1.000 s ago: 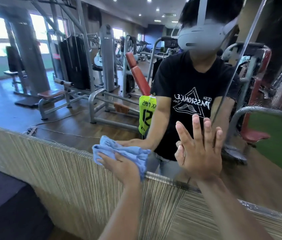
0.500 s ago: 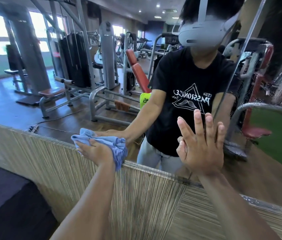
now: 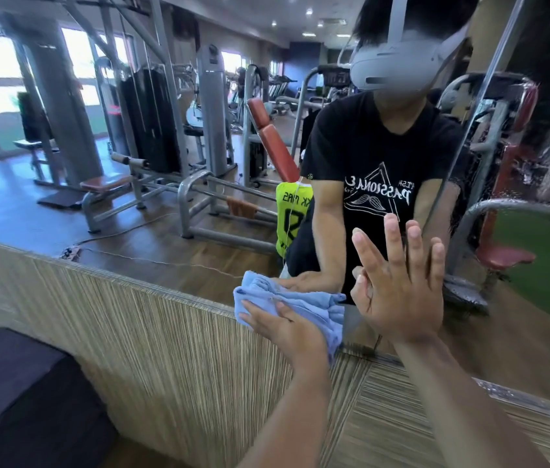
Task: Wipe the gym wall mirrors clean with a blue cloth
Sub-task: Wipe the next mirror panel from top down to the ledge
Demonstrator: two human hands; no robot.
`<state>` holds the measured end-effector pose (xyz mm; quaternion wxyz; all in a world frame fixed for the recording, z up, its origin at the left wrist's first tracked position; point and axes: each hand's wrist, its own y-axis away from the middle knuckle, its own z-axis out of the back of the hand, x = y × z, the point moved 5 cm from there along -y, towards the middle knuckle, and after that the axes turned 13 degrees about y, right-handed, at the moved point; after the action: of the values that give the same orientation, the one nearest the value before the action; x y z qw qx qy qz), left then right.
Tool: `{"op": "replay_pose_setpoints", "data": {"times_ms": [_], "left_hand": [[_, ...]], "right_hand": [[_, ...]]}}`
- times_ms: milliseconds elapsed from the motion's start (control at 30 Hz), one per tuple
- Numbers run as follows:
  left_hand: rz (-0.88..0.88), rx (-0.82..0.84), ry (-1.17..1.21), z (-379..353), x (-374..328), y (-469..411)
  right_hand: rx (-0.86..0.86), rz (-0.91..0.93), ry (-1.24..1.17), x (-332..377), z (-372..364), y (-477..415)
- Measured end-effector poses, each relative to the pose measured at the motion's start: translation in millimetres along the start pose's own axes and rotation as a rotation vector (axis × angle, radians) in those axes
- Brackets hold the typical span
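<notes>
Head view: my left fingers [image 3: 256,319] lie fairly straight and close together over the bunched blue cloth [image 3: 314,304]. They press it flat rather than gripping it. The cloth sits at the bottom edge of the mirror [image 3: 138,211], where the glass meets the striped wall panel [image 3: 172,349]. The left hand [image 3: 287,332] covers the cloth's lower half, and a loose fold hangs past the rim.

My right fingers [image 3: 392,241] are spread wide. The right hand [image 3: 398,295] lies palm-flat on the glass just beside the cloth, bracing me.

To do this stroke well, I judge I should keep even pressure through the whole palm and run the cloth along the edge in overlapping passes. I should also tuck in the loose fold so it does not drag on the panel. The bracing palm likely leaves prints, so that patch needs a pass too.

Half a second ago the cloth sat well to the left along this same edge, clear of the right hand. Now it has swept back rightward and is nearly at the right thumb. The right hand has hardly shifted.
</notes>
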<state>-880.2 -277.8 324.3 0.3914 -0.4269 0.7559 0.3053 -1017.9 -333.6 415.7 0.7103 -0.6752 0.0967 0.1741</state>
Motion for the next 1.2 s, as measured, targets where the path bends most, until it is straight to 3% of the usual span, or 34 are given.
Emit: {"op": "replay_pose_setpoints", "data": {"times_ms": [367, 600, 800, 1067, 1200], "left_hand": [[-0.17, -0.153, -0.084, 59, -56, -134], [-0.136, -0.139, -0.106, 53, -37, -111], [-0.09, 0.017, -0.097, 41, -15, -79], [-0.126, -0.135, -0.019, 52, -48, -120], [-0.129, -0.118, 0.006, 49, -37, -110]], "right_hand": [[0.03, 0.003, -0.021, 0, -2, 1], [0.013, 0.003, -0.003, 2, -3, 0], [0.025, 0.013, 0.001, 1, -3, 1], [0.07, 0.014, -0.027, 0, 0, 0], [0.097, 0.008, -0.047, 0, 1, -1]]}}
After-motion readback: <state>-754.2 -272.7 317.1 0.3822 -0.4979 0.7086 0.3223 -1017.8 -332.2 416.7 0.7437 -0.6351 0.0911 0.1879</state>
